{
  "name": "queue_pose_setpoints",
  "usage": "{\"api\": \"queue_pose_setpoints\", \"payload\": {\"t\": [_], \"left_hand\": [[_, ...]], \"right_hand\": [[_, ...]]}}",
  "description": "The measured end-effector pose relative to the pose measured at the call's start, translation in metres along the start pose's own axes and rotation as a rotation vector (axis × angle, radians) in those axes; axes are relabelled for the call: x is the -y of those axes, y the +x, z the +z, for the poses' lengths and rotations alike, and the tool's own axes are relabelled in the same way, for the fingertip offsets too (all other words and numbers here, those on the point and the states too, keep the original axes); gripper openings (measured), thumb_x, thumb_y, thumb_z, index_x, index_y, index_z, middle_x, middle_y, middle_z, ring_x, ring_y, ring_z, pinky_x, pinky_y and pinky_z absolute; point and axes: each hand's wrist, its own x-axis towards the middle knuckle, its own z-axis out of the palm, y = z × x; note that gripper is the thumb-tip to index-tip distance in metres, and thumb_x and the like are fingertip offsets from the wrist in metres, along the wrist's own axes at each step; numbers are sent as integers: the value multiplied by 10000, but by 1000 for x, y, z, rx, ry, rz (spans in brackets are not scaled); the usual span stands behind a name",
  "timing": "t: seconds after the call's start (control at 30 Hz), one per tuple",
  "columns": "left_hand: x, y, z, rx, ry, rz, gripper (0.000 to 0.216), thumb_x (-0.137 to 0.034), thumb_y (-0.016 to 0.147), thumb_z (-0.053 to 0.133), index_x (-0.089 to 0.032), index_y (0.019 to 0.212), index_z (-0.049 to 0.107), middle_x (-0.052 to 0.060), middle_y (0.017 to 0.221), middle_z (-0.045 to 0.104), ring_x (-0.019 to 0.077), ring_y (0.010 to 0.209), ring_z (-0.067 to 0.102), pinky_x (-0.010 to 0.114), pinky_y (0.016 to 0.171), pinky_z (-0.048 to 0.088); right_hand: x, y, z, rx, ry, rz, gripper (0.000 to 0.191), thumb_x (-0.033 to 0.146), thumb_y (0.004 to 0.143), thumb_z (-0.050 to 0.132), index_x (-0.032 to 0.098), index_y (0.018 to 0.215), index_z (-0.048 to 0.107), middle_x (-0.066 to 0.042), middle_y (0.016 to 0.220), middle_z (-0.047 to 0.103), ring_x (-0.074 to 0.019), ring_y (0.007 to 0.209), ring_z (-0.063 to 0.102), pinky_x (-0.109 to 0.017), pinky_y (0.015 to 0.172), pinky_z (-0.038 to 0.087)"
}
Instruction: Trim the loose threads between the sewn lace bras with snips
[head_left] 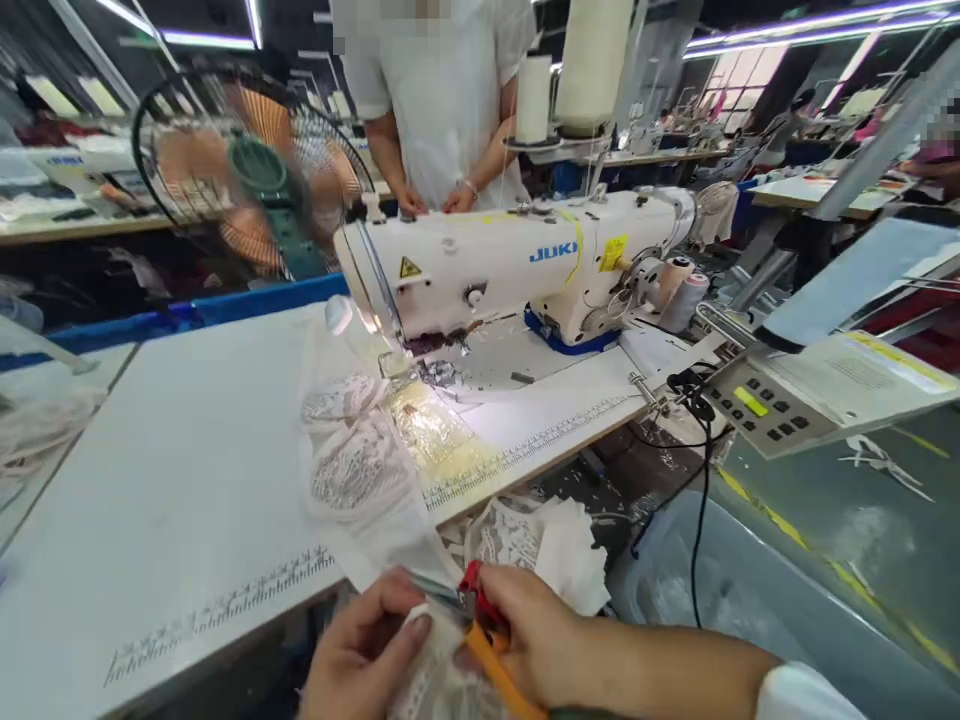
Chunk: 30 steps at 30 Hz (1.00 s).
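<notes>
My left hand (375, 645) pinches the edge of a pale lace fabric piece (429, 668) below the table's front edge. In my right hand (536, 625) is a pair of scissors (491, 640) with red and orange handles. Their metal blades point left, close to the fabric and my left fingertips. A strip of white lace fabric (352, 460) lies across the table and runs down over its edge toward my hands. More lace fabric (540, 540) hangs or lies just beyond my right hand. How far the blades are apart cannot be made out.
A white JUKI sewing machine (487, 265) stands on the white table (187, 480), with thread cones (592, 70) above. A control panel (772, 400) juts out at right, over a plastic bin (675, 550). Behind are a fan (255, 170) and a standing person (450, 110).
</notes>
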Motion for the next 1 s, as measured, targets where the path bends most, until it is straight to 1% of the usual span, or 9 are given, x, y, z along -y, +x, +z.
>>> {"api": "queue_pose_setpoints", "payload": {"t": [0.1, 0.17, 0.3, 0.4, 0.57, 0.7, 0.83, 0.9, 1.0], "left_hand": [[3, 1, -2, -11, -17, 62, 170, -224, 516, 804, -200, 531, 636, -14, 663, 602, 143, 661, 538, 196, 594, 426], [9, 1, -6, -37, -26, 78, 127, -175, 549, 760, -213, 551, 638, -19, 672, 590, 135, 650, 524, 191, 568, 409], [15, -1, -11, -47, -24, 71, 88, -167, 583, 713, -204, 563, 635, -10, 654, 564, 130, 606, 501, 203, 523, 387], [16, -1, -12, -56, -24, 81, 86, -160, 583, 712, -196, 572, 635, -9, 651, 564, 122, 598, 499, 198, 523, 386], [18, 1, -18, -4, -33, 94, 85, -160, 614, 712, -199, 591, 639, -17, 645, 567, 109, 602, 502, 183, 542, 394], [19, 3, -23, -51, -84, 56, 106, -178, 576, 742, -188, 569, 636, -11, 634, 576, 116, 596, 505, 194, 538, 404], [14, 3, -26, -131, -156, -17, 158, -187, 504, 779, -169, 547, 628, -3, 645, 582, 120, 582, 514, 205, 517, 416], [9, 2, -26, -160, -192, -70, 160, -175, 500, 772, -161, 548, 620, -5, 660, 581, 109, 557, 517, 197, 488, 408], [3, 0, -26, -224, -192, -100, 138, -142, 538, 730, -160, 568, 597, -13, 695, 585, 104, 566, 532, 181, 471, 406]], "right_hand": [[-6, -12, -3, -46, -89, -67, 299, 303, 653, 630, 197, 661, 351, 51, 630, 414, -78, 557, 345, -190, 486, 304], [-13, -19, -5, -69, -144, -86, 276, 324, 686, 598, 199, 667, 352, 43, 632, 403, -87, 561, 345, -201, 492, 304], [-21, -30, -7, -73, -214, -45, 239, 360, 760, 521, 197, 683, 364, 19, 648, 424, -100, 570, 369, -211, 494, 325], [-22, -33, -9, -81, -261, -95, 260, 352, 761, 517, 202, 661, 330, 26, 622, 401, -98, 554, 353, -212, 484, 306], [-17, -31, -11, -111, -281, -159, 285, 337, 748, 527, 208, 634, 300, 43, 588, 341, -86, 510, 297, -206, 452, 264], [-12, -28, -13, -114, -302, -199, 316, 359, 747, 526, 208, 605, 288, 47, 562, 315, -85, 499, 291, -202, 447, 266], [-9, -26, -16, -102, -345, -198, 361, 408, 770, 499, 209, 582, 264, 45, 542, 313, -86, 495, 298, -201, 442, 280], [-8, -25, -18, -92, -354, -183, 369, 429, 786, 481, 208, 580, 269, 43, 540, 329, -86, 496, 316, -201, 447, 293], [-10, -25, -21, -58, -353, -212, 334, 401, 800, 467, 206, 589, 297, 41, 548, 351, -85, 501, 338, -201, 466, 306]]}}
